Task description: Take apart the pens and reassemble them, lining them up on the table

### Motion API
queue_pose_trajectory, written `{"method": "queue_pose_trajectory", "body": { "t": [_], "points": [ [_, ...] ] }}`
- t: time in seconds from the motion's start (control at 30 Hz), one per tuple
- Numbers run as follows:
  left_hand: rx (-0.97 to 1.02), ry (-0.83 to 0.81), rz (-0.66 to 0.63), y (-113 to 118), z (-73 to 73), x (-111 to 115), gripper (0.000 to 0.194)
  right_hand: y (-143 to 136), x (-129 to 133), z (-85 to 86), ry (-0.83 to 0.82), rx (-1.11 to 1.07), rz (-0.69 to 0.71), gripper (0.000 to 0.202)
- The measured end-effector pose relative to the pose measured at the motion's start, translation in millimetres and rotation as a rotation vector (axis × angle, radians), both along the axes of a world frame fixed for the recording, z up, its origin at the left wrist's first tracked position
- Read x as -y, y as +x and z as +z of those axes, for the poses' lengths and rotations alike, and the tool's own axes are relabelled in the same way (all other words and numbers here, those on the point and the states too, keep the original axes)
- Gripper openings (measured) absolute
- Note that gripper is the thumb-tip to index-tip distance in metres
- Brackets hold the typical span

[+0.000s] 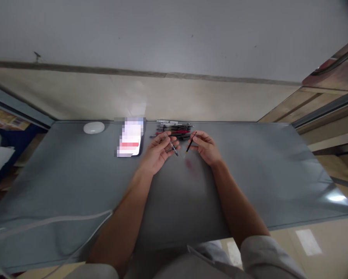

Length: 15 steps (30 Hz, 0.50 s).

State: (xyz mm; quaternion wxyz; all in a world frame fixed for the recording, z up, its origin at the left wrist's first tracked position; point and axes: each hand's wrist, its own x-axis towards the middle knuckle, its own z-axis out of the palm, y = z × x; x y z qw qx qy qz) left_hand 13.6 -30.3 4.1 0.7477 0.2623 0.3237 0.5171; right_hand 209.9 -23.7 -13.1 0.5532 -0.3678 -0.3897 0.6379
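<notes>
Two hands are in use over a grey table [258,174], both bare, reaching forward from grey sleeves [261,252]. The left hand [158,153] grips a clear pen [174,148] between thumb and fingers; the pen is tilted, its dark end pointing down and toward the right hand. The right hand [205,147] pinches a thin black rod [190,144] between thumb and fingertips, also at a slant, with a yellowish tip at the lower end. The lower ends of the pen and the rod are near each other and apart. Whether the rod is a refill or another pen part cannot be told at this size.

Just beyond the hands, near the back edge of the table, lies a pile of pens [174,124], mostly black, with white and red among them. The pens lie sideways, close together; the hands partly hide the nearest ones, and an exact count cannot be made.

A phone [130,143] lies left of the pile, its lit screen blurred into blocks. Farther left, near the back edge, sits a white oval case [94,128]. A white cable [60,219] shows at the left front, reaching the left forearm. One faint reddish mark [189,164] shows below the rod.
</notes>
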Motion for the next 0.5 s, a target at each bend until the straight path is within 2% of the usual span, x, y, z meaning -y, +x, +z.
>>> {"method": "queue_pose_trajectory", "body": {
  "t": [0.17,0.5],
  "points": [
    [0.002,0.018,-0.008,-1.2,-2.1,0.7,0.026,-0.4,-0.2,-0.4,-0.03,0.005,-0.013,0.022],
    [-0.138,0.091,0.067,2.7,-4.1,-0.7,0.032,-0.6,1.4,-0.2,-0.019,0.024,-0.005,0.021]
  ]
}}
